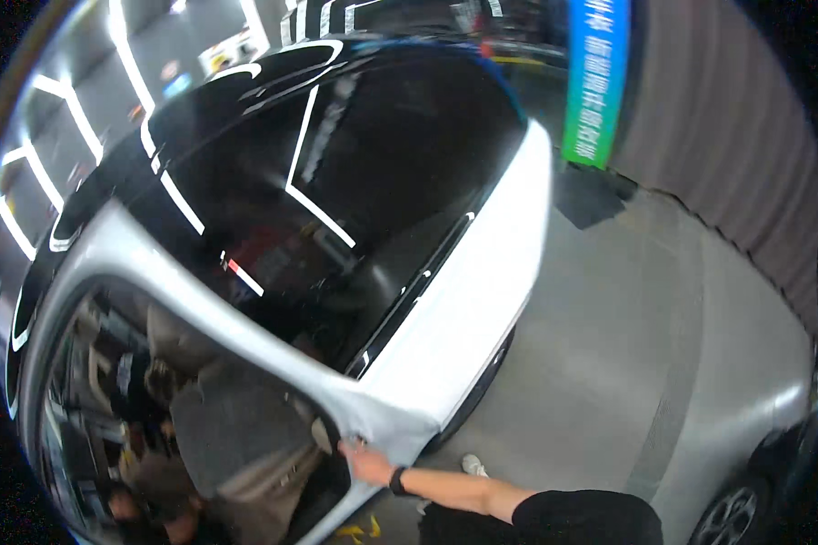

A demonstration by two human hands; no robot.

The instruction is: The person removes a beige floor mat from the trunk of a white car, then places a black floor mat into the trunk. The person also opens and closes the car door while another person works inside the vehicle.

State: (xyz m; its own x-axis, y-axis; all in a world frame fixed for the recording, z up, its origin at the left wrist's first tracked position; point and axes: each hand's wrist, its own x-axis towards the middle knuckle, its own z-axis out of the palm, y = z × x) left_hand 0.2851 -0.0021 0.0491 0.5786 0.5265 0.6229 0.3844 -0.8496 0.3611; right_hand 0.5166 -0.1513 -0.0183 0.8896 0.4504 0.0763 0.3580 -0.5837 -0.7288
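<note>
My right hand [369, 463], a black band on its wrist, reaches left to the white car [491, 272]. Its fingers are bent and drawn together at the lower end of the white window pillar [254, 341], by the front corner of the side window [236, 427]. Whatever they hold there, if anything, is too small and blurred to make out. Beyond the pillar lies the dark windshield [382, 173], covered in light reflections. Seats and reflections show in the side glass. My left hand is out of view.
Grey floor [600, 345] runs along the car's right side. A pleated grey curtain [727, 136] hangs at the far right beside a blue-green banner [595, 82]. Another car's wheel [732, 518] is at the lower right. A white shoe [473, 465] is below the car's edge.
</note>
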